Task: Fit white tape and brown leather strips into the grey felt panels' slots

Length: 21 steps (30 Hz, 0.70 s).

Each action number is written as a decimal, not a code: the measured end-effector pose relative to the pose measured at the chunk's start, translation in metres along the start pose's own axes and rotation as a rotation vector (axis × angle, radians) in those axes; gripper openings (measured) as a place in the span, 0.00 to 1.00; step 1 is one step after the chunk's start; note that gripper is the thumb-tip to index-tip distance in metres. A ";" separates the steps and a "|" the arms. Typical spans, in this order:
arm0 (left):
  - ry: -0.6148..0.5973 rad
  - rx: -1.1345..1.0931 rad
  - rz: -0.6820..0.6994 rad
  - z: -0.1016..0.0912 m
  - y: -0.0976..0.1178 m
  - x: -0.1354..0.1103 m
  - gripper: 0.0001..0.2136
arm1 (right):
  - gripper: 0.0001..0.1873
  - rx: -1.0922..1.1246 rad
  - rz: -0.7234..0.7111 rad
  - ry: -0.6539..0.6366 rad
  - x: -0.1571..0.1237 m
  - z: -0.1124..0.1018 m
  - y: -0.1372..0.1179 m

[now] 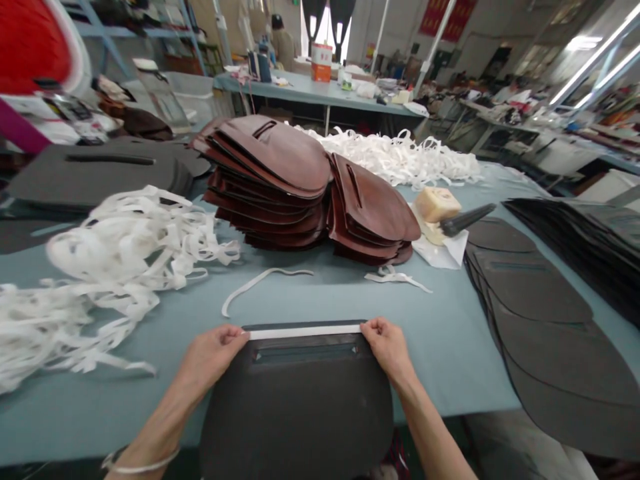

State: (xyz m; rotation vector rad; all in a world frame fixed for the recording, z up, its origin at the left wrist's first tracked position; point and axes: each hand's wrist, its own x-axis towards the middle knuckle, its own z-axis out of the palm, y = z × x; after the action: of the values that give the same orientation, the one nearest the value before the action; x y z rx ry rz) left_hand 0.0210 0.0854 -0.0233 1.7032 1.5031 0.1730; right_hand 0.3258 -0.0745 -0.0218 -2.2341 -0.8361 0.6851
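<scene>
A black leather-like panel [300,407] with a rounded lower end and a slot near its top lies in front of me, its lower part reaching past the table edge. Along its straight top edge runs a narrow white tape strip [305,331], stretched flat. My left hand [220,350] pinches the strip's left end at the panel's corner. At the opposite corner, my right hand [387,343] pinches the right end between thumb and fingers. Just beyond the panel, a loose white strip [265,275] lies curved on the blue-green table [440,353].
Stacked brown panels [280,157] stand behind, beside a yellowish block [436,203] and a dark-handled brush-like tool [467,219]. White strips are heaped at left [140,247] and at the back [400,157]. Overlapping black panels [540,320] lie at right; more black panels [100,173] are at left.
</scene>
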 end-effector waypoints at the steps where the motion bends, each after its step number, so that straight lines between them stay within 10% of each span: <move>1: 0.000 0.021 -0.005 0.000 0.002 -0.001 0.19 | 0.16 -0.015 0.004 0.005 0.000 0.000 -0.001; 16: 0.260 0.215 -0.060 0.010 0.022 -0.017 0.09 | 0.12 -0.341 0.033 0.031 -0.008 0.002 -0.014; 21: 0.483 0.323 0.334 0.033 0.028 -0.040 0.11 | 0.11 -0.544 -0.311 0.213 -0.024 0.021 -0.020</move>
State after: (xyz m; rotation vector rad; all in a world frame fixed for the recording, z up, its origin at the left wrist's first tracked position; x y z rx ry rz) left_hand 0.0507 0.0364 -0.0102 2.2887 1.6364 0.5786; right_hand 0.2885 -0.0719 -0.0151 -2.4979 -1.3416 0.0669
